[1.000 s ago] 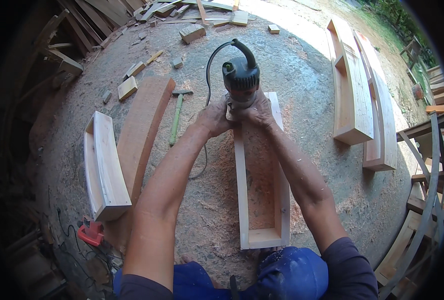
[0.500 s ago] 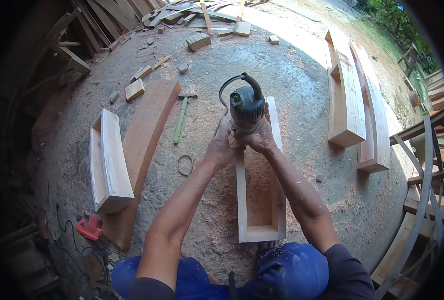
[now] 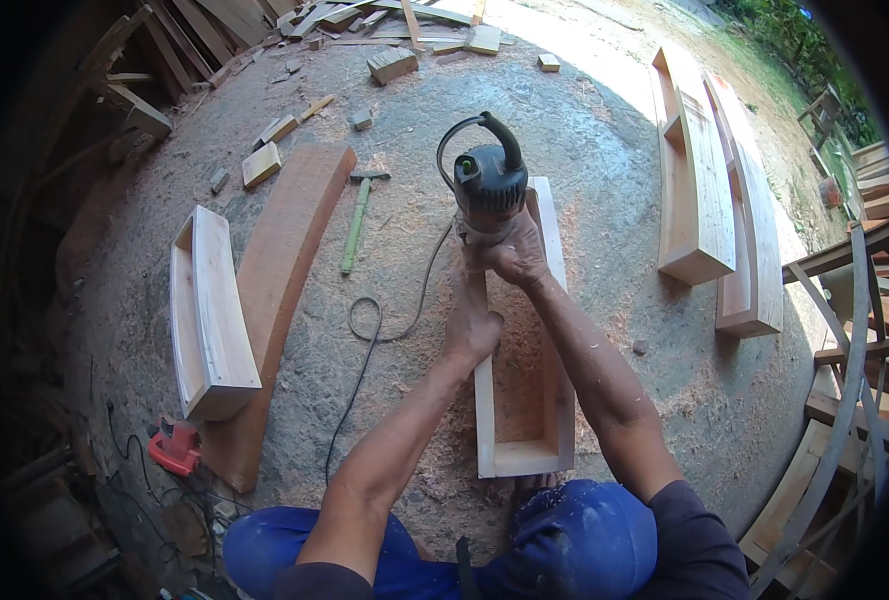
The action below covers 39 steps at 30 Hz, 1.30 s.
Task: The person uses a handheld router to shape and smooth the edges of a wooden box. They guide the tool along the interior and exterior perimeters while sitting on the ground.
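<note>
A power router (image 3: 493, 185) with a black motor top stands upright on the far part of a long, open wooden box frame (image 3: 525, 463). My right hand (image 3: 517, 255) is closed round the router's lower body. Closer to me, my left hand (image 3: 475, 325) is wrapped over the left side board of the frame, apart from the router; its fingertips are partly hidden. The router's cord (image 3: 410, 325) arcs from its top and trails in a loop over the floor to the left. The router's bit is hidden.
A curved wooden box (image 3: 227, 340) leans on a thick brown plank (image 3: 290, 240) at left, near a green-handled hammer (image 3: 356, 228) and a red power tool (image 3: 176, 448). Two more curved boxes (image 3: 703, 190) (image 3: 755, 230) stand right. Offcuts (image 3: 393, 66) and shavings litter the floor.
My left hand has come off the router and moved back toward me onto the frame's left board. The cord now stretches farther across the floor. My right hand stays on the router.
</note>
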Available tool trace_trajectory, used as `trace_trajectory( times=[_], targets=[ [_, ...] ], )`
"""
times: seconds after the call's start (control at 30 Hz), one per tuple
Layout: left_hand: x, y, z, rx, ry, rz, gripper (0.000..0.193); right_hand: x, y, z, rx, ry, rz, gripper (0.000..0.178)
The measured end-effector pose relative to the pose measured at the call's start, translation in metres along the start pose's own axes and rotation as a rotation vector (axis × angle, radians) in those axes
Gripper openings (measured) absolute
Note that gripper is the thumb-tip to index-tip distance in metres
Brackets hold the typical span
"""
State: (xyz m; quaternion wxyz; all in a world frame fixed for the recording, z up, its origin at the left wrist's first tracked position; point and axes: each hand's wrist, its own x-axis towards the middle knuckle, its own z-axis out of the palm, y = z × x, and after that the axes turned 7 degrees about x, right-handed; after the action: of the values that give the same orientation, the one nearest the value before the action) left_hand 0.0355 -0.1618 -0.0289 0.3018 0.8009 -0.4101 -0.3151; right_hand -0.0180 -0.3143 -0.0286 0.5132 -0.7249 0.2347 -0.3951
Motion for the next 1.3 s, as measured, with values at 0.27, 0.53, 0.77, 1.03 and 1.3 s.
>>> trace_trajectory(
  times=[0.27,0.53,0.77,1.03,1.3],
  targets=[
    [-0.004,0.012,-0.009,-0.090,-0.059,-0.055,0.103,0.023,0.009,-0.002,-0.040,0.007,0.043,0.081],
    [-0.004,0.009,-0.006,-0.089,-0.035,-0.058,0.103,0.043,0.013,0.000,0.045,0.048,0.087,0.078],
    [-0.003,0.003,-0.006,-0.159,-0.042,-0.050,0.104,0.054,0.014,0.003,0.003,0.059,0.028,0.075],
    [-0.001,0.005,-0.002,-0.122,-0.034,-0.033,0.103,0.069,0.026,0.000,0.068,0.070,0.051,0.077],
    [-0.003,0.003,-0.004,-0.111,-0.010,-0.040,0.103,0.077,0.024,0.006,0.078,0.086,0.046,0.078]
  ],
)
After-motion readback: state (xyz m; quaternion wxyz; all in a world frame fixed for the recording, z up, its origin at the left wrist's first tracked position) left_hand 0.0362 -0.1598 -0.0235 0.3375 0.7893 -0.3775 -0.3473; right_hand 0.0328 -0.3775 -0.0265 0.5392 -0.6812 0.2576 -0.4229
